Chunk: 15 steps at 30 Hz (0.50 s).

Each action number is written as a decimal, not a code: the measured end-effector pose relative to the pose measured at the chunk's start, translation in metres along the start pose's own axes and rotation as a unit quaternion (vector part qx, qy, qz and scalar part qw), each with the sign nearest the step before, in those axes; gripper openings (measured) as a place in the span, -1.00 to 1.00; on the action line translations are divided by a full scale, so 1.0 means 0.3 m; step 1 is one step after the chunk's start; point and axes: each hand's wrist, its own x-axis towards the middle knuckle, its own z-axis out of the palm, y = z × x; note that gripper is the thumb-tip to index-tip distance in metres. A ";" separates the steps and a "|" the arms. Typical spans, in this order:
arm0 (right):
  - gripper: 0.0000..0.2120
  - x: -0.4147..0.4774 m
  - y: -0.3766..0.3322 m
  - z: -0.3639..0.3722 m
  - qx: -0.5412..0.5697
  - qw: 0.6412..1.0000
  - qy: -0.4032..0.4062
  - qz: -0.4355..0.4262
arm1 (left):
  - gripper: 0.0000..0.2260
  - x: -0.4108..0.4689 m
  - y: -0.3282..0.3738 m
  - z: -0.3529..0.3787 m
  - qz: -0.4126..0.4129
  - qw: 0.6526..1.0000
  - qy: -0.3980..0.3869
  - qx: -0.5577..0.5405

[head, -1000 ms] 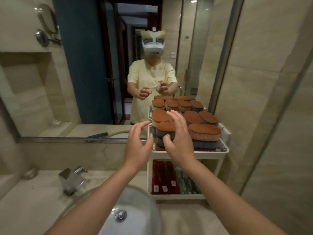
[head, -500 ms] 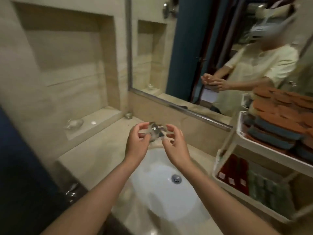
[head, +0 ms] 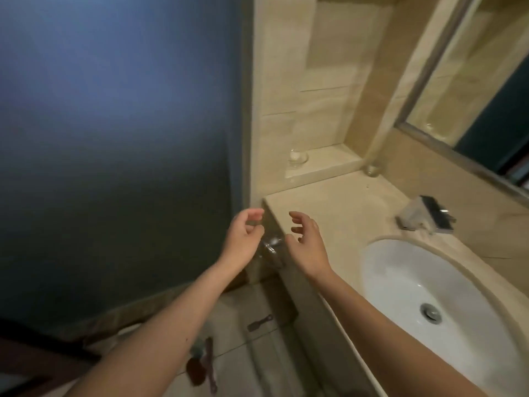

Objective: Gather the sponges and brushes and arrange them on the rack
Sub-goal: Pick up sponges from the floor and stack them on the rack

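1. Hands: left hand [head: 243, 239] and right hand [head: 306, 247], both empty with fingers loosely curled, hover mid-frame at the corner of the beige stone surface [head: 343, 202].
2. Task things: a brown long-handled brush [head: 211, 365] and a rust-brown pad [head: 196, 371] lie on the tiled floor [head: 237, 308], bottom centre; rack out of view.
3. Step, judged: gathering; next, stoop and grip the brush handle.

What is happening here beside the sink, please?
A person stands at the end of the counter, next to the sink. The left hand and the right hand are raised in front of the counter's corner with fingers loosely curled, holding nothing. On the floor below lie what look like a brown sponge and a small brush, both blurred and not yet picked up.
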 end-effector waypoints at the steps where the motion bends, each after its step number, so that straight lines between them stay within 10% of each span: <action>1: -0.53 -0.013 -0.017 0.069 -0.002 1.000 -0.010 -0.001 | -0.68 -0.011 -0.028 -0.069 -0.004 1.000 0.010 0.008; 15: -0.49 -0.249 -0.061 0.889 -0.046 0.978 -0.185 0.086 | -0.71 -0.196 -0.535 -0.794 -0.140 0.987 0.042 0.074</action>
